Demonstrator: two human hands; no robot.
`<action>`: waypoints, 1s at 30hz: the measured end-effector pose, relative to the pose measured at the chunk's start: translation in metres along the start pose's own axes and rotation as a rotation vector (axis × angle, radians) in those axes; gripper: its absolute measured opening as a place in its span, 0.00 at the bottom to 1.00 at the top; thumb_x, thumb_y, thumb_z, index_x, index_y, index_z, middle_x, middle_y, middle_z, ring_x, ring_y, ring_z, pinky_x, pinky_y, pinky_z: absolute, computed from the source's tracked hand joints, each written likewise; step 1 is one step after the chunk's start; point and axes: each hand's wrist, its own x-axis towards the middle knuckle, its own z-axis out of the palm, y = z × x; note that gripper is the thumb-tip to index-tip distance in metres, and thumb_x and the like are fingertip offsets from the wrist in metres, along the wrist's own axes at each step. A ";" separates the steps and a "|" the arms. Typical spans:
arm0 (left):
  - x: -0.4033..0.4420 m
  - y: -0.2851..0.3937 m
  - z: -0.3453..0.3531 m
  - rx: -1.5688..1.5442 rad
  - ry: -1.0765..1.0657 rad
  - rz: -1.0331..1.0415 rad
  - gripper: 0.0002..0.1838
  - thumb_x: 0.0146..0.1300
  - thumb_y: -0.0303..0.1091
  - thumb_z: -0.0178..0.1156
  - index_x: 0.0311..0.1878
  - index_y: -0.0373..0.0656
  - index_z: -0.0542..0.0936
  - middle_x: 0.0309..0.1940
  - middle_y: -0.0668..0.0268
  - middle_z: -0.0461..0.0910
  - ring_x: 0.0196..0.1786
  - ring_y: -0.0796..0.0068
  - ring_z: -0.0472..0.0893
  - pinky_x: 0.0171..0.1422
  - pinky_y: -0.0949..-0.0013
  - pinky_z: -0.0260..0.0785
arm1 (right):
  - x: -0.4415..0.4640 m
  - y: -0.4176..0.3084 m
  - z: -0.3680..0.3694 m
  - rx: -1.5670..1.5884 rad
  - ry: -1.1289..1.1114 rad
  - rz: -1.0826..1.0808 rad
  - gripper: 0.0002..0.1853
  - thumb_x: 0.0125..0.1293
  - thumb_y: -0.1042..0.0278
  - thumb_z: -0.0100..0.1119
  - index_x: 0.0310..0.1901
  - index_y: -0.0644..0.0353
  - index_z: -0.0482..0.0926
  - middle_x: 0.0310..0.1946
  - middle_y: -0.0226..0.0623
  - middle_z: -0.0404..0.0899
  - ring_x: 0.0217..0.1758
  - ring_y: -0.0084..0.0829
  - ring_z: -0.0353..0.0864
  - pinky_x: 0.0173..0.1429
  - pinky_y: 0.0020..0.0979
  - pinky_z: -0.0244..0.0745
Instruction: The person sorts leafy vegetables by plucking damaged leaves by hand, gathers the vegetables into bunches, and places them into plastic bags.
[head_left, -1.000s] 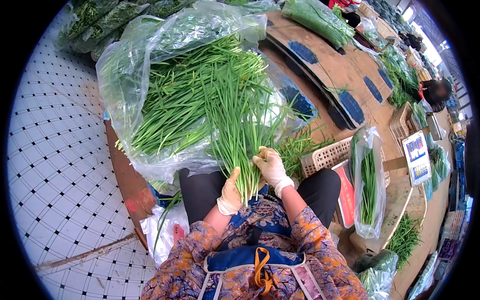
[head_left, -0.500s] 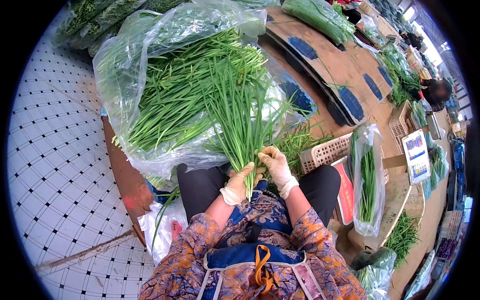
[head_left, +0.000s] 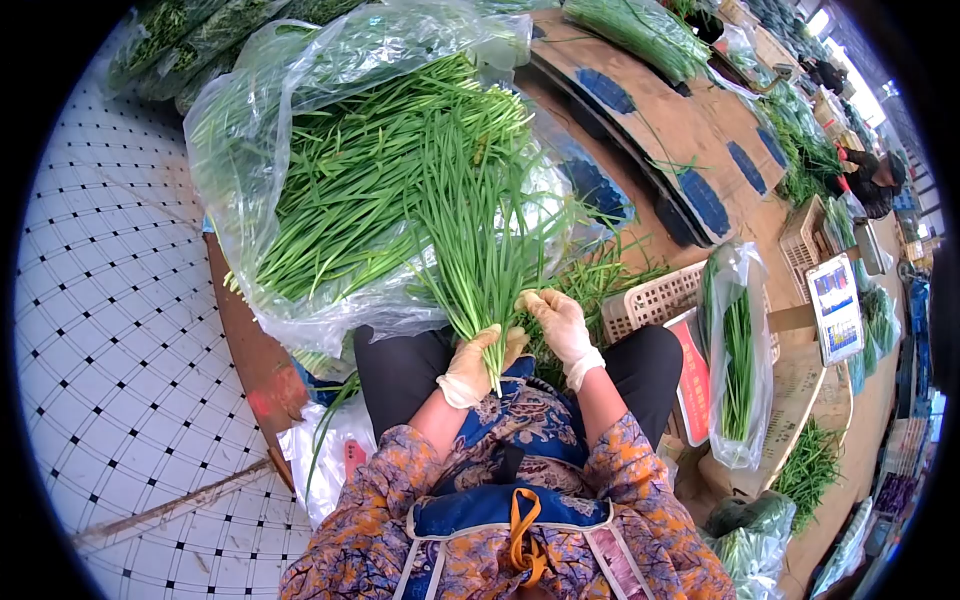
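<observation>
A bunch of garlic chives [head_left: 484, 270] stands fanned out in front of my lap, its pale stem ends pointing towards me. My left hand [head_left: 468, 368], in a pale glove, is wrapped round the lower stems. Just right of the bunch, my gloved right hand [head_left: 564, 328] has its thumb and fingertips pinched together. Whatever lies in that pinch is too small to make out. Beyond both hands, a large heap of chives [head_left: 345, 200] lies in an opened clear plastic bag [head_left: 238, 130], and the bunch's leaf tips overlap it.
Loose chive scraps [head_left: 590, 285] lie beside a beige plastic basket [head_left: 640, 305]. On the right are a bagged chive bundle [head_left: 737, 365] and a scale display [head_left: 834, 308]. A raised wooden board [head_left: 640, 120] stands ahead. Another person [head_left: 878, 182] is at the far right.
My right hand has shifted slightly up and right, a little away from the stems. The left hand keeps its hold, and the bunch has moved slightly left.
</observation>
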 end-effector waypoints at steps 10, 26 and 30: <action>0.020 0.002 -0.020 0.156 -0.181 0.080 0.18 0.68 0.35 0.40 0.50 0.32 0.72 0.45 0.58 0.77 0.46 0.67 0.77 0.55 0.66 0.70 | -0.044 -0.005 0.018 -0.408 -0.098 -0.792 0.05 0.54 0.75 0.62 0.33 0.63 0.79 0.33 0.40 0.79 0.39 0.38 0.78 0.46 0.33 0.73; -0.005 -0.053 0.028 1.529 0.075 0.701 0.18 0.55 0.31 0.58 0.48 0.36 0.69 0.30 0.55 0.78 0.27 0.60 0.78 0.31 0.62 0.70 | -0.021 -0.008 0.016 0.095 -0.006 -0.173 0.28 0.57 0.65 0.63 0.56 0.65 0.62 0.38 0.39 0.77 0.42 0.30 0.78 0.47 0.29 0.73; -0.045 -0.046 0.054 1.500 -0.037 0.007 0.24 0.54 0.31 0.57 0.54 0.35 0.66 0.32 0.52 0.79 0.31 0.54 0.80 0.40 0.59 0.70 | -0.007 -0.010 -0.021 0.698 0.101 -0.030 0.10 0.62 0.73 0.55 0.44 0.61 0.68 0.34 0.36 0.77 0.31 0.28 0.79 0.38 0.28 0.76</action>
